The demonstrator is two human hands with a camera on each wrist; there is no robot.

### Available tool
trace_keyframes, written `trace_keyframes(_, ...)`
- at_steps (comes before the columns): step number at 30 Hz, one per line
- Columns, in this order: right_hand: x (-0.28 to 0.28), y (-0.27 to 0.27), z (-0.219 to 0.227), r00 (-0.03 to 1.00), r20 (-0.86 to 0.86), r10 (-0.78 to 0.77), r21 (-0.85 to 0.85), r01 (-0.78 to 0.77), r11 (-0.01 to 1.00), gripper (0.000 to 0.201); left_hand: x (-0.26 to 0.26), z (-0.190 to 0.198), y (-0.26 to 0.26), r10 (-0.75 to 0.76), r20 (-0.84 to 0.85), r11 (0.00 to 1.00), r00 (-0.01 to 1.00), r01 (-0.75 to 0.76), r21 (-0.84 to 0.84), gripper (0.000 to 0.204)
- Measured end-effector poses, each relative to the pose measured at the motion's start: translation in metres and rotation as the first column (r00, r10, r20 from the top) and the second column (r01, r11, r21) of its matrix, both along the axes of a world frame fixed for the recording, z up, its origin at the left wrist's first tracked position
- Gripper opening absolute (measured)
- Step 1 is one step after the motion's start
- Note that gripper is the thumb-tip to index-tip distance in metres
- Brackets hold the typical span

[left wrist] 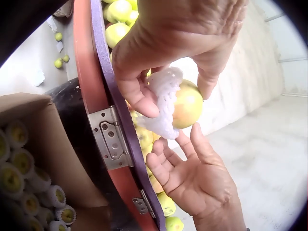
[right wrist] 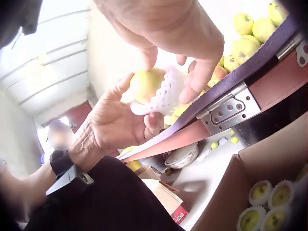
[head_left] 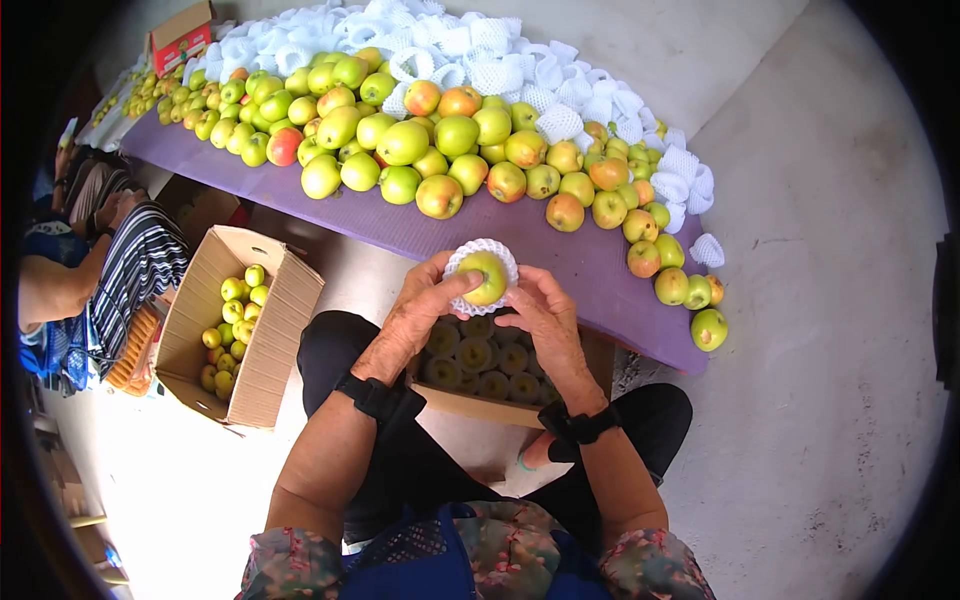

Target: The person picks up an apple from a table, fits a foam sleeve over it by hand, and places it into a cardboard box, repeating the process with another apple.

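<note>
A yellow-green apple (head_left: 488, 278) sits partly inside a white foam net sleeve (left wrist: 165, 106), held up before the near edge of the purple-topped table. My left hand (head_left: 422, 302) grips the two together, its thumb laid over the apple and its fingers behind the sleeve. Across from it, my right hand (head_left: 548, 316) has its fingers loosely bent and spread, fingertips right at the sleeve's edge. In the left wrist view the apple's bare end bulges out of the net, and the right palm faces up beneath it.
Loose apples (head_left: 404, 143) and a heap of foam nets (head_left: 490, 75) cover the purple table (head_left: 400, 228). Below my hands is a carton (head_left: 480, 402) of net-wrapped apples. To the left stands another carton (head_left: 262, 345) with loose apples, beside a seated person (head_left: 70, 280).
</note>
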State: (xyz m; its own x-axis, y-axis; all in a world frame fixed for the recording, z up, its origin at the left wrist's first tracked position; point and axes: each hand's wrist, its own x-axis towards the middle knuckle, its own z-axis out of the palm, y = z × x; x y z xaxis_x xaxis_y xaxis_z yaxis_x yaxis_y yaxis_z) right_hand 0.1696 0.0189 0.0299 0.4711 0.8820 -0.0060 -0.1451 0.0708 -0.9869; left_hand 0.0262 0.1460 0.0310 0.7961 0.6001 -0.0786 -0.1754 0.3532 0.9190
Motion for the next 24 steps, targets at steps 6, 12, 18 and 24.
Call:
trace_keyframes(6, -0.006, 0.005, 0.006, 0.994, -0.092, 0.050, 0.083, -0.042, 0.996, 0.035, -0.004, 0.002, 0.002, -0.068, 0.125, 0.989, 0.990, 0.084, -0.123, 0.048)
trace_keyframes(12, -0.002, 0.004, 0.000, 0.972, -0.201, 0.124, 0.166, -0.091, 0.982, 0.032, -0.007, 0.006, 0.003, -0.107, 0.144, 0.984, 0.984, 0.125, -0.124, 0.048)
trace_keyframes(18, -0.003, 0.004, -0.008, 0.998, 0.018, -0.060, 0.083, 0.058, 0.995, 0.018, -0.001, -0.005, 0.004, -0.019, 0.027, 0.998, 0.999, 0.017, 0.069, 0.044)
trace_keyframes(24, -0.014, 0.001, 0.002, 0.937, 0.270, -0.220, -0.030, 0.237, 0.971, 0.021, 0.009, -0.009, -0.005, 0.111, -0.023, 0.991, 0.994, -0.109, 0.073, 0.043)
